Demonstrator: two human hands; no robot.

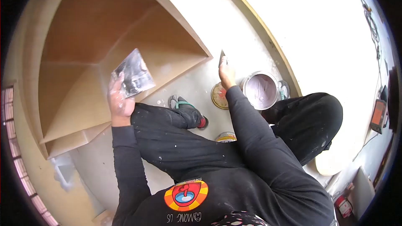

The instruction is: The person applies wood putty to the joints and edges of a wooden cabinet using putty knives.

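Note:
My left hand (119,98) grips a flat, square, dark metal-looking plate (135,74) smeared with pale paste. It is tilted in front of the opening of a wooden cabinet box (146,37), and whitish residue coats my fingers. My right hand (226,74) is closed around a putty knife (222,55), its thin blade pointing away from me and seen nearly edge-on. Just right of my right forearm stands an open metal can (260,91) of pale pinkish-white paste. A round, stained lid (219,96) lies on the floor beside it, partly behind my wrist.
The wooden cabinet fills the left side. A long white panel with a yellowish edge (268,33) rises on the right. Between my legs, another can (226,137) is partly covered by my arm. A cable (370,23) and an orange-and-black tool (378,115) lie at far right.

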